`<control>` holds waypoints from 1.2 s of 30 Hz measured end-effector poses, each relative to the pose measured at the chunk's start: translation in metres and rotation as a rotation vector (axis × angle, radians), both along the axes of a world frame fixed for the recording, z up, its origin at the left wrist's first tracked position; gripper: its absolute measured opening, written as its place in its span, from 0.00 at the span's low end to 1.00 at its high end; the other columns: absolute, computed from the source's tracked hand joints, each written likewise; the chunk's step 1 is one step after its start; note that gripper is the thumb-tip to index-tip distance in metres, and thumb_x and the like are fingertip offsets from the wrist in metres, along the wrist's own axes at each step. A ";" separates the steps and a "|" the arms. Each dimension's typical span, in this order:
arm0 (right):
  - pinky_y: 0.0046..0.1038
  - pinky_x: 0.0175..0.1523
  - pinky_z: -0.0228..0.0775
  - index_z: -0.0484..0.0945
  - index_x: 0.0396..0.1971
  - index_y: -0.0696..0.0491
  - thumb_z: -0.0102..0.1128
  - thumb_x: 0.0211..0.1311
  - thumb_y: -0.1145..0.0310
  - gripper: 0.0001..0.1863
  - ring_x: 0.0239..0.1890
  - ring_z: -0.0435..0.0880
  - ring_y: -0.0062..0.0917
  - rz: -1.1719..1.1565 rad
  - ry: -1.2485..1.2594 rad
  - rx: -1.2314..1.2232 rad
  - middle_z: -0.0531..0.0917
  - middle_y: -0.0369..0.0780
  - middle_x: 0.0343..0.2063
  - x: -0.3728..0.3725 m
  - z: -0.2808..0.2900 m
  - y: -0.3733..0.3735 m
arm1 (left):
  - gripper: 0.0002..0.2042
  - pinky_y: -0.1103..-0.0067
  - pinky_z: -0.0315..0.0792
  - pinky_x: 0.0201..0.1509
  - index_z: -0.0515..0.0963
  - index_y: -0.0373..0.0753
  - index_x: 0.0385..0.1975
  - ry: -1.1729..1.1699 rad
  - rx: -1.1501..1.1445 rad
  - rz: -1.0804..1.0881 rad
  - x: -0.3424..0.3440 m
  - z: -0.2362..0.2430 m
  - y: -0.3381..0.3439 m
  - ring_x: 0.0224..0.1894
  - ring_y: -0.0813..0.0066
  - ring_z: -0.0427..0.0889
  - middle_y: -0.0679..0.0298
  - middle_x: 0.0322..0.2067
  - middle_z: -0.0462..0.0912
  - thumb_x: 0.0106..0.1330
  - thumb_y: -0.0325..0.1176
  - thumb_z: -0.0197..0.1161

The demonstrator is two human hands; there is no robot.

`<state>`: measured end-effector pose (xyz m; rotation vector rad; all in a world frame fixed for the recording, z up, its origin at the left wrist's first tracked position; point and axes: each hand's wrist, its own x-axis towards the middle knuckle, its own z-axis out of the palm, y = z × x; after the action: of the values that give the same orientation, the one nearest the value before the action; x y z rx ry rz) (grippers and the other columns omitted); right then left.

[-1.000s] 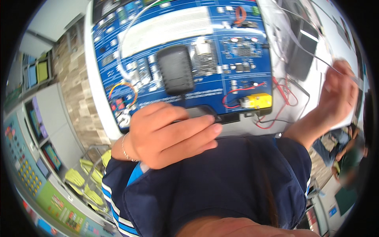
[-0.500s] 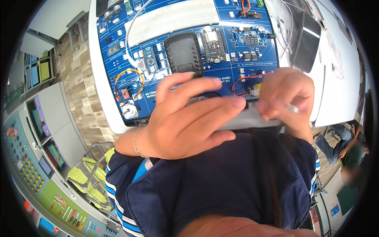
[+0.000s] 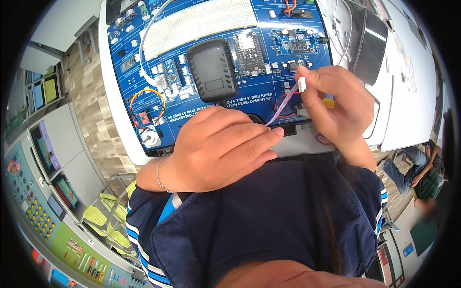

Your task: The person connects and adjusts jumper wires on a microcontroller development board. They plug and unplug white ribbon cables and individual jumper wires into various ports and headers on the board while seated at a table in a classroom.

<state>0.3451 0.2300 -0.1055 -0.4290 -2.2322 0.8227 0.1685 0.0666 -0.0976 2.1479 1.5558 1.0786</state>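
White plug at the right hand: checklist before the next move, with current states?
1. Small white plastic plug gripped by the right hand: ok, at the fingertips.
2. Plug free of any socket: ok, held above the blue circuit board.
3. Flat pale purple cable secured by the left hand: cannot tell, its lower end is hidden.
4. Board uncovered: not ok, black plastic adapter lies over it.
5. Plug orientation: cannot tell, too small.

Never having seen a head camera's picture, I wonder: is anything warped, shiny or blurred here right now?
Head view: black corners, and the display board at lower left bends with the rim; head view: a bright streak, probably reflected light, on the dark flat device; head view: right hand and white connector fairly sharp, the seated person blurred at the head.
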 end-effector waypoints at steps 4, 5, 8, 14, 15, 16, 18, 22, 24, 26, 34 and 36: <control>0.17 0.27 0.72 0.87 0.35 0.60 0.69 0.51 0.87 0.11 0.24 0.84 0.20 -0.018 -0.022 -0.024 0.87 0.41 0.26 0.001 0.001 -0.001 | 0.20 0.77 0.72 0.33 0.86 0.38 0.44 -0.002 0.003 0.020 0.000 -0.002 -0.001 0.34 0.70 0.81 0.67 0.35 0.84 0.49 0.32 0.77; 0.17 0.27 0.72 0.87 0.35 0.60 0.69 0.51 0.87 0.11 0.24 0.84 0.20 -0.012 -0.021 -0.030 0.87 0.41 0.27 0.001 0.001 -0.001 | 0.20 0.77 0.72 0.33 0.86 0.38 0.44 -0.003 0.000 0.021 0.000 -0.002 -0.001 0.34 0.70 0.81 0.67 0.35 0.84 0.49 0.32 0.77; 0.17 0.27 0.72 0.86 0.36 0.60 0.69 0.52 0.86 0.11 0.25 0.84 0.18 0.000 -0.016 -0.063 0.88 0.42 0.29 0.002 -0.001 0.001 | 0.20 0.77 0.73 0.32 0.86 0.38 0.44 -0.006 -0.007 0.023 0.000 -0.002 -0.001 0.34 0.70 0.81 0.67 0.35 0.84 0.49 0.32 0.77; 0.16 0.31 0.75 0.83 0.42 0.61 0.69 0.61 0.83 0.10 0.31 0.86 0.14 0.056 0.080 -0.484 0.90 0.43 0.38 0.009 -0.010 -0.002 | 0.19 0.77 0.74 0.31 0.85 0.38 0.44 -0.007 -0.035 0.017 0.000 0.000 0.001 0.34 0.70 0.82 0.66 0.36 0.84 0.49 0.32 0.77; 0.16 0.33 0.76 0.83 0.43 0.61 0.69 0.62 0.82 0.10 0.33 0.87 0.15 0.072 0.109 -0.550 0.90 0.44 0.39 0.009 -0.010 -0.003 | 0.19 0.76 0.75 0.31 0.85 0.38 0.43 -0.020 -0.044 0.019 0.000 0.000 0.001 0.33 0.69 0.82 0.66 0.37 0.84 0.49 0.31 0.77; 0.16 0.34 0.76 0.82 0.44 0.61 0.69 0.63 0.82 0.11 0.35 0.87 0.15 0.087 0.138 -0.616 0.89 0.45 0.40 0.009 -0.011 -0.003 | 0.18 0.76 0.75 0.32 0.85 0.37 0.42 -0.033 -0.054 0.022 0.001 0.001 0.001 0.33 0.68 0.82 0.65 0.37 0.84 0.49 0.31 0.77; 0.16 0.35 0.77 0.81 0.46 0.61 0.68 0.63 0.82 0.12 0.37 0.88 0.18 0.108 0.116 -0.693 0.89 0.46 0.41 0.011 -0.007 -0.002 | 0.19 0.74 0.76 0.33 0.84 0.37 0.43 -0.066 -0.067 0.024 0.001 0.000 0.001 0.34 0.66 0.83 0.64 0.39 0.84 0.50 0.30 0.76; 0.17 0.36 0.78 0.81 0.46 0.61 0.69 0.62 0.83 0.13 0.36 0.89 0.20 0.074 0.101 -0.926 0.89 0.46 0.41 0.012 0.008 -0.007 | 0.23 0.71 0.78 0.39 0.78 0.37 0.51 -0.189 -0.209 0.084 0.004 -0.006 -0.002 0.38 0.59 0.83 0.60 0.43 0.84 0.53 0.27 0.74; 0.19 0.38 0.79 0.81 0.46 0.60 0.66 0.66 0.79 0.10 0.38 0.89 0.23 0.105 0.114 -0.990 0.89 0.48 0.41 0.013 0.011 -0.004 | 0.26 0.70 0.77 0.42 0.75 0.38 0.55 -0.224 -0.339 0.081 0.005 -0.004 -0.003 0.40 0.58 0.83 0.60 0.43 0.84 0.55 0.26 0.73; 0.21 0.40 0.80 0.80 0.47 0.60 0.62 0.70 0.74 0.09 0.40 0.90 0.25 0.182 0.192 -1.020 0.88 0.49 0.41 0.016 0.010 0.001 | 0.27 0.69 0.77 0.45 0.72 0.39 0.58 -0.222 -0.460 0.023 0.004 0.000 -0.005 0.42 0.58 0.83 0.60 0.42 0.84 0.57 0.26 0.72; 0.33 0.59 0.78 0.78 0.50 0.64 0.51 0.78 0.69 0.14 0.54 0.85 0.39 -0.045 0.396 -0.662 0.88 0.49 0.40 0.018 0.022 0.020 | 0.18 0.72 0.78 0.42 0.80 0.38 0.51 -0.292 -0.277 -0.171 0.006 -0.004 -0.008 0.39 0.64 0.84 0.64 0.33 0.84 0.60 0.28 0.71; 0.29 0.54 0.80 0.79 0.51 0.64 0.55 0.75 0.73 0.12 0.48 0.87 0.35 -0.215 0.188 -0.247 0.89 0.48 0.38 0.012 0.021 0.022 | 0.17 0.73 0.79 0.40 0.82 0.38 0.49 -0.294 -0.200 -0.157 0.007 -0.005 -0.009 0.38 0.65 0.84 0.63 0.33 0.84 0.59 0.28 0.71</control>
<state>0.3574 0.2518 -0.0844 -0.6679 -1.8816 0.9834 0.1752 0.0581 -0.1027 1.8488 1.2813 1.0792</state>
